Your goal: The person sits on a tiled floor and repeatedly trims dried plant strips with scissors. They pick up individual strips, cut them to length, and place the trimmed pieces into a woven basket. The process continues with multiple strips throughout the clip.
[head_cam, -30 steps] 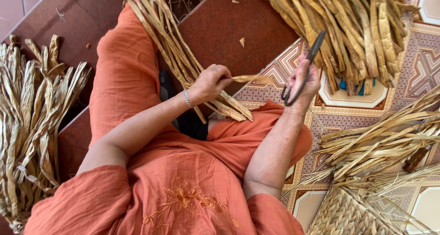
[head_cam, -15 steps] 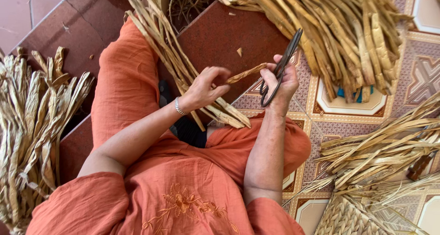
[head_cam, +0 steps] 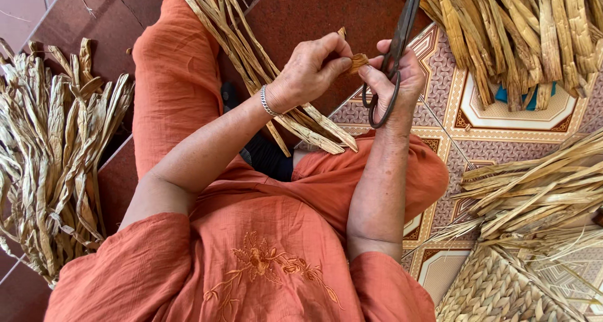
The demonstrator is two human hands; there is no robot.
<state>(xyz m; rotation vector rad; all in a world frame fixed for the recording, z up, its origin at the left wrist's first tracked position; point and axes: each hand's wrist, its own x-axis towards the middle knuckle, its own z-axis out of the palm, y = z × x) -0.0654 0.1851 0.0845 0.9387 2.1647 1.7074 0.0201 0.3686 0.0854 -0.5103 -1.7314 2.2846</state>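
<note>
My left hand (head_cam: 311, 71) pinches the end of a dried plant strip (head_cam: 358, 61), part of a bundle of dried strips (head_cam: 251, 58) lying across my lap. My right hand (head_cam: 399, 77) holds dark metal scissors (head_cam: 392, 58) upright, blades pointing away and closed, and its thumb and forefinger also touch the same strip end. Both hands meet above my knees, over the orange trousers. A silver bracelet sits on my left wrist.
A pile of dried strips (head_cam: 56, 152) lies on the red step at my left. More bundles hang at the top right (head_cam: 521, 33) and lie at the right (head_cam: 534, 190) over patterned floor tiles (head_cam: 496, 115). A woven basket piece (head_cam: 502, 290) sits bottom right.
Both hands rose and drew together. The scissors swung upright and the right hand's fingers came to the strip end held by the left hand.
</note>
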